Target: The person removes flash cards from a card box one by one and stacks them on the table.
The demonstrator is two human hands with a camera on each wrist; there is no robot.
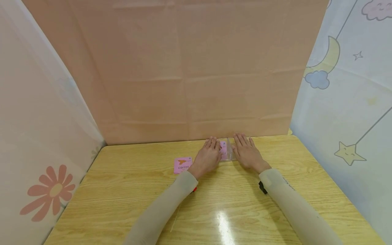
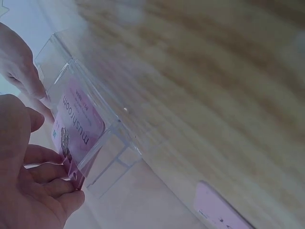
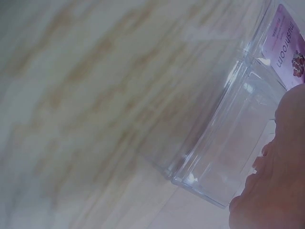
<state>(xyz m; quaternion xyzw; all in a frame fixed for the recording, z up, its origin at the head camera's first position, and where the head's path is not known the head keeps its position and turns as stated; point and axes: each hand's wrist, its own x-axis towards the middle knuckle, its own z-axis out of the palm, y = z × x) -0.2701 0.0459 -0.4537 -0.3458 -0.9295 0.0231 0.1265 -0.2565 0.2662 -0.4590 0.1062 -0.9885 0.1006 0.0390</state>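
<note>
Both hands lie over a clear plastic box [image 3: 214, 148] at the back of the table. My left hand [image 1: 208, 157] covers its left part, fingers pointing forward. In the left wrist view those fingertips touch the lower edge of a pink mushroom card [image 2: 78, 121], which leans in the box. The left thumb stands apart from the card. Over the right part of the box stretches my right hand [image 1: 248, 154], its fingers extended and its thumb towards the middle. A pink carrot card [image 1: 182, 165] lies flat left of the left hand, partly hidden by that wrist.
The wooden table [image 1: 122, 197] meets a brown paper-like backdrop [image 1: 183, 85] just behind the box. Patterned fabric walls [image 1: 343, 102] stand at both sides. Light glares off the table's near middle.
</note>
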